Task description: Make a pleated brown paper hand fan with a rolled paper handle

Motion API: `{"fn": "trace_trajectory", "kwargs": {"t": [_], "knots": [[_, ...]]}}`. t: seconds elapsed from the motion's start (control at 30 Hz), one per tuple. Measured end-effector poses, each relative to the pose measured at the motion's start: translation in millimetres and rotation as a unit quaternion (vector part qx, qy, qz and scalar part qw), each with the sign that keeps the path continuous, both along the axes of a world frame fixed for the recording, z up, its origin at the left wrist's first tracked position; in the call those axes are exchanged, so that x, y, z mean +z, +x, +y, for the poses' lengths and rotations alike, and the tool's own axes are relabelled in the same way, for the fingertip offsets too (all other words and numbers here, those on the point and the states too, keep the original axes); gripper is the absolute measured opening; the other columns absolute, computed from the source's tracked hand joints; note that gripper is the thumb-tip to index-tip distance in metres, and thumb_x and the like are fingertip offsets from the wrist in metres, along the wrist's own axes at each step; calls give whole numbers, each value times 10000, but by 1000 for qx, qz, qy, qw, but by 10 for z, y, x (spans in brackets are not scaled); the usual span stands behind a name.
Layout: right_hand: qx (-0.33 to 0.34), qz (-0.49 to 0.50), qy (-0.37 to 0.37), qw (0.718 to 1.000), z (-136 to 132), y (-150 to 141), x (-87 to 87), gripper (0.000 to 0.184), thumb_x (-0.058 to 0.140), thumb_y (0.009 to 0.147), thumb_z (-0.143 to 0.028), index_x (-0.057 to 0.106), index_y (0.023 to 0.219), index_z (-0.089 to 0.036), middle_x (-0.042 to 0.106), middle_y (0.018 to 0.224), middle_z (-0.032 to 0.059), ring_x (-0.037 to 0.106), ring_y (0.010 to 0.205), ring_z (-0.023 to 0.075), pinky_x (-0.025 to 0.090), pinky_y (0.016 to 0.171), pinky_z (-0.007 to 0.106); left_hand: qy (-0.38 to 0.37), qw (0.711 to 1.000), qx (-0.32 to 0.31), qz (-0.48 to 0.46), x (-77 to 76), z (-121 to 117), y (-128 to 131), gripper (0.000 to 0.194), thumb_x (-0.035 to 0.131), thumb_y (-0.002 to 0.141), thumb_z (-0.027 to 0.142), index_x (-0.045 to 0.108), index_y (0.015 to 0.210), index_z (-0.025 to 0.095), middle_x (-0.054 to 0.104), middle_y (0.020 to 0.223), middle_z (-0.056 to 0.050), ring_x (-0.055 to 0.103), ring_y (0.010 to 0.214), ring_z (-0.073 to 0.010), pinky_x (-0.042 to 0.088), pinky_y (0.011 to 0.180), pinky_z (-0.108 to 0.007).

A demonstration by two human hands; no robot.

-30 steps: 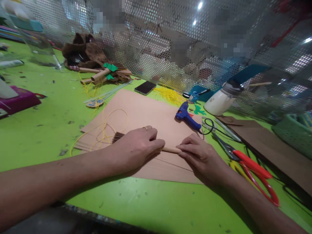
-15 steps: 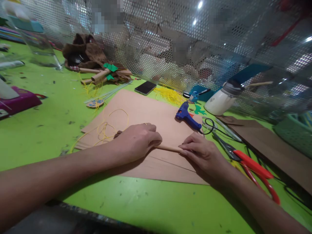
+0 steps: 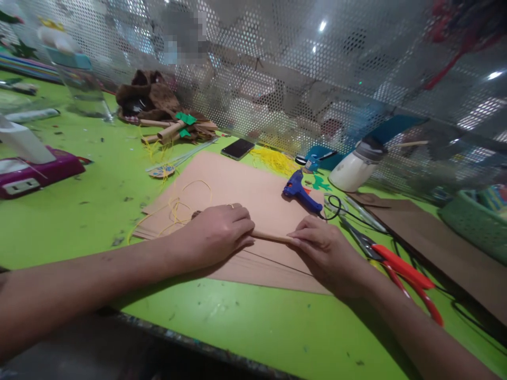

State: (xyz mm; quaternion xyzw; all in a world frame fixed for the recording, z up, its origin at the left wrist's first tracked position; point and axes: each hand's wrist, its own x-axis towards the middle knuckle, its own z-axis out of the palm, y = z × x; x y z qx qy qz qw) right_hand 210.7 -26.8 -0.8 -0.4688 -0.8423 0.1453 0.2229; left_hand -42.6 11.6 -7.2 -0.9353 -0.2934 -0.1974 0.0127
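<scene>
Toward the table's (image 3: 237,316) front edge, the left hand (image 3: 222,227), fingers together, is steadying a probably crushable tube (image 3: 271,236), the right hand (image 3: 327,248) pinching its end.

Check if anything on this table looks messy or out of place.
Loose yellow strands lie tangled on the brown paper near the left hand. Dark specks dot the green tabletop, so it looks stained or littered. I see no obvious spill.
</scene>
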Motion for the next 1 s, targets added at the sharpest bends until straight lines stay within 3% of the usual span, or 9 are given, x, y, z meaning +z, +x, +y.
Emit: {"fn": "trace_trajectory", "kwargs": {"t": [0.1,0.27,0.47,0.67,0.87,1.0], "knots": [[-1,-7,-3,1000,1,-7,15,287,494,973,-271,687,776,-195,572,778,29,534,740,160,423,656,315,-42,998,-1,-39,-27,48,-28,222,499,934,243,696,897,147,625,872,-66,547,833,-169,434,715,-272],[-14,-24,10,1000,20,-8,-22,286,464,984,-282,685,828,-189,563,811,41,533,753,168,424,660,325,-71,997,15,-25,-7,104,-13,239,508,930,256,722,881,162,618,875,-65,540,823,-165,432,702,-267],[-17,-22,65,997,43,15,-112,203,486,966,-227,652,1074,-182,608,890,83,538,806,209,446,699,363,-94,995,20,9,26,121,-28,245,494,931,258,715,878,166,584,874,-62,531,817,-167,436,693,-269],[-9,18,56,998,83,50,-133,160,534,945,-231,693,935,-215,580,793,41,527,700,172,422,606,326,-101,995,27,7,15,126,-29,302,444,955,294,696,856,160,564,872,-72,518,795,-169,430,672,-273],[-17,-4,66,998,131,62,-150,175,538,934,-218,712,915,-221,588,860,60,520,820,211,432,661,357,-79,996,28,-9,-19,110,-43,313,419,968,304,689,892,165,548,902,-77,500,837,-186,428,698,-301],[-20,-8,21,1000,72,38,-103,183,509,951,-219,691,958,-204,568,894,60,524,836,201,449,698,355,-61,998,29,7,-18,113,-31,311,429,966,314,683,865,166,543,888,-76,492,831,-189,422,692,-305]]}}
